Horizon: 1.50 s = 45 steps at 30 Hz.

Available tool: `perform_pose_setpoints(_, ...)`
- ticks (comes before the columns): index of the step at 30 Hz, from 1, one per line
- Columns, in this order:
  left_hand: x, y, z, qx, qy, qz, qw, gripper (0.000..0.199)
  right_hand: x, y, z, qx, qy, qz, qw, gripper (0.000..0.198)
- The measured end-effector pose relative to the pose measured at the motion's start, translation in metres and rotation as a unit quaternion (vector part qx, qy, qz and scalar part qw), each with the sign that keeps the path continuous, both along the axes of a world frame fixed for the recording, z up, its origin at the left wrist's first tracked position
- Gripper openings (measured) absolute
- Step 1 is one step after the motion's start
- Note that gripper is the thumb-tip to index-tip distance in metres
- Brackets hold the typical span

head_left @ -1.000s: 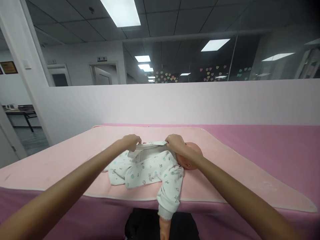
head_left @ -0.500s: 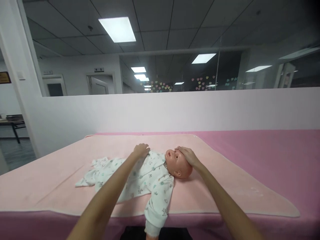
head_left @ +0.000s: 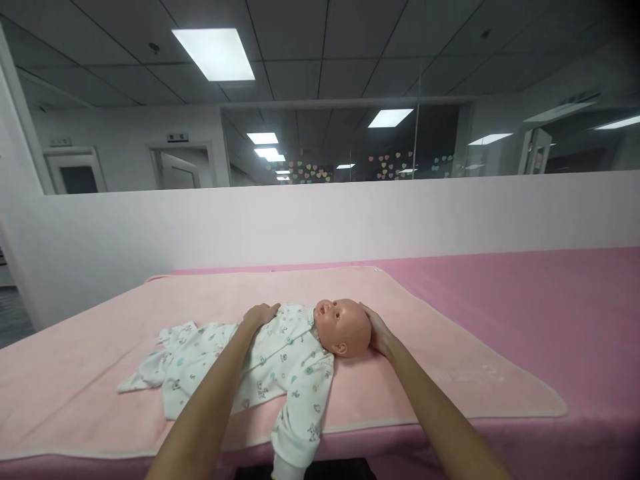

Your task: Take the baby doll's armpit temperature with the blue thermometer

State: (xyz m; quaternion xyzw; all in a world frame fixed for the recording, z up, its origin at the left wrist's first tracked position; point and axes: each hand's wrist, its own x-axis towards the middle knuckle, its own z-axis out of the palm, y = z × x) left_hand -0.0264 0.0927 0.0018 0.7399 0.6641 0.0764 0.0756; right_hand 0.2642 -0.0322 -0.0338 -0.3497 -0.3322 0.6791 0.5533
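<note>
A baby doll (head_left: 345, 328) with a bald head lies on its back, its head to the right and its face up. It wears a white printed romper (head_left: 280, 363), and one sleeve hangs over the near edge. My left hand (head_left: 261, 315) rests on the far side of the doll's chest, fingers laid over the cloth and partly hidden. Against the crown of the head lies my right hand (head_left: 379, 331), cupped with its fingers extended along the far side. Both hands touch the doll without closing round it.
Under the doll is a peach blanket (head_left: 425, 387) with a pale border, spread on a pink sheet (head_left: 575, 320). A white half wall (head_left: 320, 227) stands behind, with glass panes above it. The near edge is just in front of me.
My right hand has slid from the forehead to the crown of the doll's head. My left hand stays on the chest. The view has turned slightly right.
</note>
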Motion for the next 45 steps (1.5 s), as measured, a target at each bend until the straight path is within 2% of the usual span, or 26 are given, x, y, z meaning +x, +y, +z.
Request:
perform_pose_setpoints(5, 0.001, -0.006, -0.004, -0.012, -0.015, 0.016, 1.0, 0.07, 0.005, 0.008, -0.006, 0.013, 0.03, -0.085, 0.996, 0.044)
perform_pose_setpoints(7, 0.0, -0.008, -0.004, -0.011, -0.022, 0.021, 0.999, 0.071, 0.001, 0.004, -0.002, 0.013, 0.024, -0.077, 0.997, 0.044)
perform_pose_setpoints(11, -0.001, -0.014, -0.002, -0.003, -0.034, 0.037, 0.999, 0.069, -0.009, -0.011, 0.008, 0.018, -0.002, -0.007, 1.0, 0.044)
perform_pose_setpoints(14, -0.001, -0.019, -0.001, 0.007, -0.041, 0.045, 0.998, 0.067, -0.009, -0.012, 0.007, 0.031, -0.009, -0.001, 0.999, 0.045)
perform_pose_setpoints(17, -0.001, -0.024, -0.002, 0.015, -0.048, 0.048, 0.998, 0.065, 0.001, 0.0, -0.003, 0.026, -0.004, -0.027, 0.999, 0.045)
perform_pose_setpoints(22, 0.0, -0.027, -0.002, 0.016, -0.061, 0.047, 0.997, 0.061, 0.023, 0.02, -0.02, 0.045, 0.039, -0.138, 0.989, 0.038)
perform_pose_setpoints(30, 0.0, -0.025, -0.001, 0.009, -0.069, 0.043, 0.997, 0.055, 0.03, 0.01, -0.011, 0.125, 0.134, -0.154, 0.971, 0.034)
perform_pose_setpoints(36, 0.0, -0.026, 0.0, 0.008, -0.066, 0.042, 0.997, 0.056, 0.005, 0.006, -0.014, 0.044, -0.006, -0.054, 0.998, 0.037)
perform_pose_setpoints(40, 0.001, -0.029, 0.001, 0.015, -0.068, 0.042, 0.997, 0.056, 0.007, 0.01, -0.017, 0.025, -0.017, -0.073, 0.997, 0.034)
perform_pose_setpoints(45, 0.002, -0.032, 0.003, 0.019, -0.069, 0.048, 0.996, 0.055, 0.02, 0.016, -0.016, 0.07, 0.042, -0.136, 0.987, 0.027)
